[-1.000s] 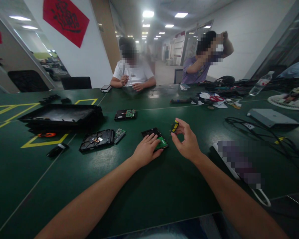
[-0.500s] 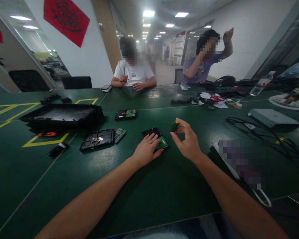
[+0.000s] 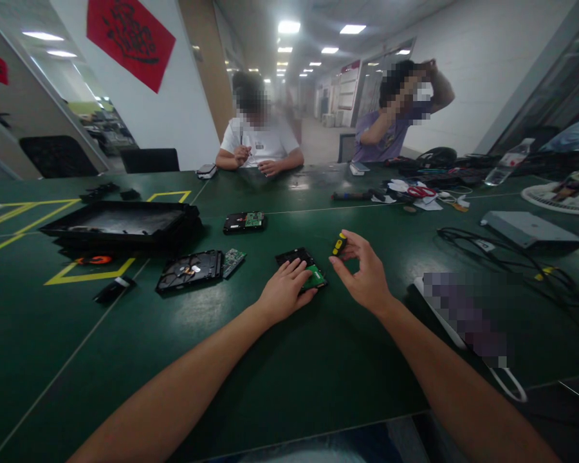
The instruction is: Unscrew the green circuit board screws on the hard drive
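My left hand lies flat on a small black hard drive with a green circuit board, fingers stretched over it, pressing it to the green table. My right hand is closed in a pinch on a yellow and black screwdriver handle, held upright just right of the drive. The screwdriver's tip is hidden behind my fingers.
An opened hard drive with a loose board lies to the left, another drive further back. A black tray stands at the left. Cables and a grey box lie right. Two people sit across the table.
My fingers have turned the screwdriver handle slightly; both hands stay in place. The person at the back right raised an arm and brought it back to the head.
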Available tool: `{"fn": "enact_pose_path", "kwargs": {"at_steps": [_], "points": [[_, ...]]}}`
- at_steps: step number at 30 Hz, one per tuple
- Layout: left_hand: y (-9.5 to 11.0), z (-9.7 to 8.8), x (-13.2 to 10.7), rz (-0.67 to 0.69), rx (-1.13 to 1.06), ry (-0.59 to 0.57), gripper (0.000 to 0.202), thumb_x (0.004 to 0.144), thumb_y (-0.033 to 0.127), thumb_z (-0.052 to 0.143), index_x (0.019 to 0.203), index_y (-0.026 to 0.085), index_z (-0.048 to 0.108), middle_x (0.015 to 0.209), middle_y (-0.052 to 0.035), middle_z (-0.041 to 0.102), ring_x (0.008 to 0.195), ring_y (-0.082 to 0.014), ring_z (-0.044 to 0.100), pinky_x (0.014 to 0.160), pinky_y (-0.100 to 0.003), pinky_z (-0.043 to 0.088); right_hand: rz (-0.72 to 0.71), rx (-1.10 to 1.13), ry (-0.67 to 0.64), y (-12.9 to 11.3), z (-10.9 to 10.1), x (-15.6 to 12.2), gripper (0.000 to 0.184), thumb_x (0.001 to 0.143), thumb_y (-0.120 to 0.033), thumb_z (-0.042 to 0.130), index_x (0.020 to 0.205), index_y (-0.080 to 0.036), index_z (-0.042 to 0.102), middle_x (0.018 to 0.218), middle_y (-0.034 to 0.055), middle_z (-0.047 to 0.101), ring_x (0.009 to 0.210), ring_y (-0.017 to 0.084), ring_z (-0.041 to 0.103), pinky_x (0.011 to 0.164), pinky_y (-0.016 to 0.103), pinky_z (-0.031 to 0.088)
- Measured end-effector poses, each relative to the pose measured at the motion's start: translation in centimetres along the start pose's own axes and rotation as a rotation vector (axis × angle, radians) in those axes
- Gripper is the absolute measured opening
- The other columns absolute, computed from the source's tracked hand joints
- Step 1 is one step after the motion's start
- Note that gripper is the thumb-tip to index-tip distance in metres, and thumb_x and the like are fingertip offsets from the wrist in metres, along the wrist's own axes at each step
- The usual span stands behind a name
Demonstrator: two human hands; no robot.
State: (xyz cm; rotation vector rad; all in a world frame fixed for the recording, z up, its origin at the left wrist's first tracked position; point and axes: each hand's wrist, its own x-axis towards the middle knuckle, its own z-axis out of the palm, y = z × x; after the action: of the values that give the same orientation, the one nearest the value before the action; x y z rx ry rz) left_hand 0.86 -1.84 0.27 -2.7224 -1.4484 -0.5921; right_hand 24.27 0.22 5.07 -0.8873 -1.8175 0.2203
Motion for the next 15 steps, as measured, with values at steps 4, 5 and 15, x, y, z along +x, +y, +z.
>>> {"fn": "enact_pose_path", "kwargs": {"at_steps": [4, 5, 15], "points": [[0.05, -0.04, 0.0, 0.002, 0.006, -0.004, 0.047, 0.104, 0.05, 0.055, 0.137, 0.018, 0.061, 0.157, -0.0158, 0.053, 0.154, -0.0322, 0.039, 0.125, -0.053, 0.034, 0.036, 0.037, -0.023, 0.18, 0.11, -0.09, 0.063, 0.097, -0.028, 0.066, 0.154, -0.032, 0.04, 0.134, 0.0116, 0.065, 0.099, 0.025, 0.073, 0.092, 0.048, 0.063], [0.03, -0.02, 0.01, 0.004, 0.01, -0.007, 0.048, 0.104, 0.05, 0.055, 0.138, 0.018, 0.061, 0.157, -0.0159, 0.053, 0.154, -0.0323, 0.039, 0.126, -0.053, 0.034, 0.038, 0.034, -0.019, 0.23, 0.13, -0.11, 0.064, 0.096, -0.027, 0.067, 0.154, -0.032, 0.04, 0.134, 0.0117, 0.065, 0.099, 0.025, 0.073, 0.092, 0.048, 0.063], [-0.14, 0.21, 0.05, 0.01, 0.019, -0.009, 0.049, 0.104, 0.051, 0.054, 0.137, 0.016, 0.061, 0.157, -0.0174, 0.053, 0.154, -0.0332, 0.039, 0.126, -0.053, 0.033, 0.022, 0.032, 0.009, 0.16, 0.26, -0.11, 0.061, 0.096, -0.025, 0.067, 0.151, -0.03, 0.043, 0.128, 0.0108, 0.067, 0.097, 0.024, 0.073, 0.09, 0.046, 0.063]]}}
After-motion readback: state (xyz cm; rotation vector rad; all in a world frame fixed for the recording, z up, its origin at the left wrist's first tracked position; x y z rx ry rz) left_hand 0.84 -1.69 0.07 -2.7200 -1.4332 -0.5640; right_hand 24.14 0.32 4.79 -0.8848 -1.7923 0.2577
